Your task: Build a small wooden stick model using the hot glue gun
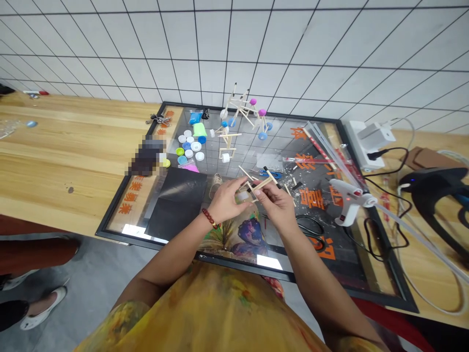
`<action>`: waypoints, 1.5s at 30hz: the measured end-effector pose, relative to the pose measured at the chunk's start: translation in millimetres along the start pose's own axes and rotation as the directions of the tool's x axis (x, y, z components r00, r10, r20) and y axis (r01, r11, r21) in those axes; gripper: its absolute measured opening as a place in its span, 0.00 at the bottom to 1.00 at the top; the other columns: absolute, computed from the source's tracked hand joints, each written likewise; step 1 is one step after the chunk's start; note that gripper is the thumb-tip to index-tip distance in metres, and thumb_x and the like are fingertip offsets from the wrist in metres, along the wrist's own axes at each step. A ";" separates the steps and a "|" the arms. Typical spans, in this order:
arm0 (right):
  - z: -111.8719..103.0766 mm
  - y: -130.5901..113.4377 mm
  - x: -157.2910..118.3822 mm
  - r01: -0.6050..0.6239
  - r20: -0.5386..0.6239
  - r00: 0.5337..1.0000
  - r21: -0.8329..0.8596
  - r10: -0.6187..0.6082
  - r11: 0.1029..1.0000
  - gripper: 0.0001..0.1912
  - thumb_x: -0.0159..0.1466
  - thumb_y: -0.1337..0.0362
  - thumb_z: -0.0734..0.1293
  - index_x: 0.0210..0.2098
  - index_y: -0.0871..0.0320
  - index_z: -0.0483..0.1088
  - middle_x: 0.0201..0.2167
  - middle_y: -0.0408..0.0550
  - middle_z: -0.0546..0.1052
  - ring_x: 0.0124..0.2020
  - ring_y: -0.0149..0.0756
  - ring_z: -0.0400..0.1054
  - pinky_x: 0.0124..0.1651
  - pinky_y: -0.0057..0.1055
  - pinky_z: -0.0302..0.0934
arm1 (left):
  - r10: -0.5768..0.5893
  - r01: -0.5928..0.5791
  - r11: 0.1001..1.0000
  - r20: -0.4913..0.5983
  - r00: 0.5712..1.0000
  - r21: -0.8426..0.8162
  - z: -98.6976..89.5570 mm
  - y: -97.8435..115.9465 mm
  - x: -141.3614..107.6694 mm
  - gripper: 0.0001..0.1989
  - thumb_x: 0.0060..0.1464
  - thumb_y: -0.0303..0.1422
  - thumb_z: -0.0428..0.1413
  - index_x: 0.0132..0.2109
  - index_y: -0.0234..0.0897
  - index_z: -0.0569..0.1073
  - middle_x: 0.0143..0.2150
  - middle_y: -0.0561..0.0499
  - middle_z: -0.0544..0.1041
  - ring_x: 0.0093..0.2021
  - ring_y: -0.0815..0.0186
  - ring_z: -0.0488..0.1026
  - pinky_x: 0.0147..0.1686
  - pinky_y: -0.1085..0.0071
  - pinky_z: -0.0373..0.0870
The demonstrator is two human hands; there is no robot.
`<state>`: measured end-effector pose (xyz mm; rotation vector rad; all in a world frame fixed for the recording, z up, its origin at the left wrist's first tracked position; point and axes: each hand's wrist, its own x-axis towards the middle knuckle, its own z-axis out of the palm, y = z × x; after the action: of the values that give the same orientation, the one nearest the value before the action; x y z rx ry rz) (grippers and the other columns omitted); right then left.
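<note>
A small frame of pale wooden sticks (pixel 266 183) is held between my two hands above the glass sheet, and a dark tip shows on one stick. My left hand (pixel 227 201), with a beaded bracelet at the wrist, pinches its left side near a whitish part. On the right, my right hand (pixel 277 204) grips the sticks between thumb and fingers. Farther back stand a stick figure with a white wheel-like piece (pixel 225 158) and a larger stick model with pink and blue balls (pixel 252 101). Loose sticks and blue-handled pliers (pixel 270 174) lie just beyond my hands.
A white glue gun (pixel 350 200) stands at the right, near a power strip (pixel 361 142) with cords. Scissors (pixel 311 226) lie by my right forearm. Several small tubs (pixel 188 146) and black sheets (pixel 178 200) are at left. Another person's legs show at far left.
</note>
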<state>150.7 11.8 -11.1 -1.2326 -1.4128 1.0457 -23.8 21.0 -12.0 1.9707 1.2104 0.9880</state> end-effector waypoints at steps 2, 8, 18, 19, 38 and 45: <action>-2.0 -2.2 1.0 -0.001 -0.027 1.000 0.011 0.002 1.000 0.16 0.61 0.53 0.69 0.46 0.53 0.77 0.41 0.48 0.78 0.40 0.37 0.72 0.46 0.36 0.67 | 0.010 -0.010 1.000 -0.015 1.000 0.004 1.9 -0.3 0.4 0.30 0.48 0.36 0.64 0.59 0.39 0.69 0.53 0.43 0.77 0.51 0.54 0.74 0.54 0.55 0.69; -7.2 -0.3 3.4 0.088 -0.074 0.993 -0.110 -0.096 0.990 0.12 0.63 0.55 0.68 0.41 0.54 0.79 0.41 0.49 0.79 0.44 0.40 0.73 0.51 0.40 0.65 | 0.031 -0.031 0.999 0.003 1.000 0.007 5.0 -1.2 0.0 0.32 0.48 0.38 0.64 0.60 0.38 0.68 0.56 0.40 0.75 0.55 0.51 0.72 0.56 0.53 0.68; 1.6 -11.1 1.3 0.031 -0.069 0.997 0.005 -0.031 0.999 0.12 0.61 0.54 0.69 0.38 0.55 0.79 0.39 0.48 0.80 0.40 0.39 0.73 0.44 0.37 0.67 | 0.013 -0.013 0.997 0.004 1.000 0.071 12.3 0.9 -2.7 0.41 0.46 0.38 0.66 0.64 0.37 0.61 0.60 0.39 0.71 0.59 0.50 0.70 0.58 0.53 0.67; 2.4 -13.2 1.0 0.026 -0.065 0.998 0.030 -0.024 0.999 0.12 0.61 0.54 0.69 0.37 0.55 0.79 0.39 0.48 0.80 0.39 0.38 0.73 0.44 0.36 0.67 | 0.007 -0.006 0.998 -0.004 1.000 0.062 13.1 1.1 -2.8 0.40 0.46 0.37 0.65 0.64 0.37 0.61 0.59 0.39 0.72 0.58 0.50 0.70 0.57 0.53 0.67; 3.6 -18.2 -0.7 -0.003 -0.063 0.998 0.181 0.014 0.984 0.14 0.57 0.55 0.73 0.42 0.52 0.78 0.31 0.43 0.77 0.27 0.30 0.65 0.34 0.31 0.65 | 0.004 -0.009 0.982 -0.027 1.000 -0.190 10.2 1.0 -2.4 0.36 0.48 0.32 0.59 0.65 0.35 0.61 0.61 0.39 0.70 0.60 0.54 0.69 0.61 0.57 0.65; 1.9 -10.9 -0.1 -0.051 -0.098 0.993 0.112 0.062 0.992 0.15 0.58 0.53 0.72 0.40 0.54 0.78 0.29 0.43 0.77 0.25 0.29 0.64 0.31 0.30 0.63 | -0.184 0.230 0.588 0.149 0.972 -0.775 -4.4 1.1 2.9 0.35 0.47 0.31 0.51 0.65 0.43 0.63 0.64 0.46 0.69 0.61 0.54 0.69 0.58 0.56 0.68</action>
<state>146.9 10.3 -0.8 -1.2344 -1.2336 1.0704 -26.1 23.7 -8.0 1.0997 0.7305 1.0833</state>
